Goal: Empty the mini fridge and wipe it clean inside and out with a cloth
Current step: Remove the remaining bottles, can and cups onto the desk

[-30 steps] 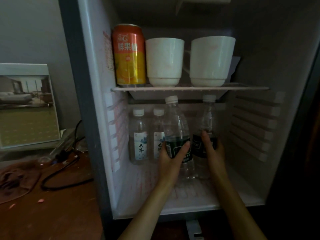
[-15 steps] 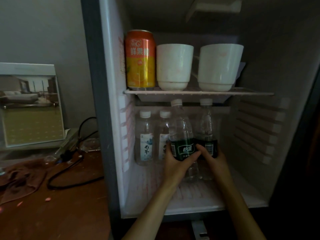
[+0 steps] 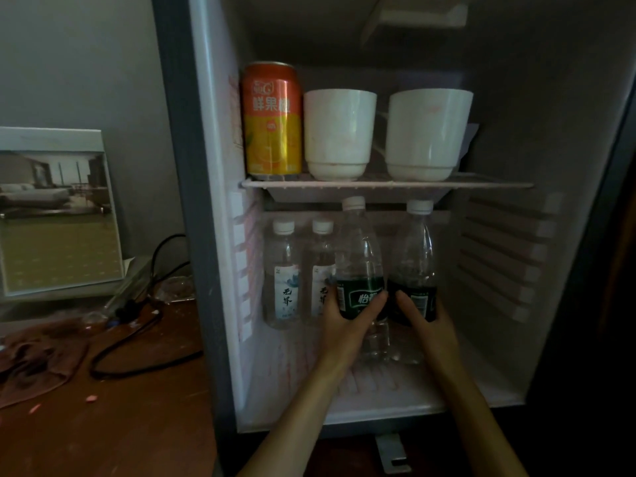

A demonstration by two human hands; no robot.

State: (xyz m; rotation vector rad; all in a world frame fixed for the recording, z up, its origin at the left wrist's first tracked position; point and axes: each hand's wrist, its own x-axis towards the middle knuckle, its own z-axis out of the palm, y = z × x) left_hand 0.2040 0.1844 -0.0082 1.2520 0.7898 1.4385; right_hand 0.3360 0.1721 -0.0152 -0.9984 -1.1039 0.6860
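Green-labelled and clear, two tall water bottles stand in the lower compartment of the open mini fridge (image 3: pixel 516 132), one hand on each. The left grip (image 3: pixel 344 325) curls round the left bottle (image 3: pixel 359 256), and the right grip (image 3: pixel 430 325) curls round the right bottle (image 3: pixel 414 256). Little changes over the past second: both grips stay wrapped on the labels and neither bottle leaves the fridge (the left one sits slightly forward, its cap just under the wire shelf (image 3: pixel 481 184)). Emptying therefore looks barely begun. Two small bottles (image 3: pixel 284 277) wait at the back left, an orange can (image 3: pixel 272 122) and two white cups (image 3: pixel 339 132) remain on the shelf, and the brown cloth (image 3: pixel 31 359) lies unused on the counter (image 3: pixel 137 425).
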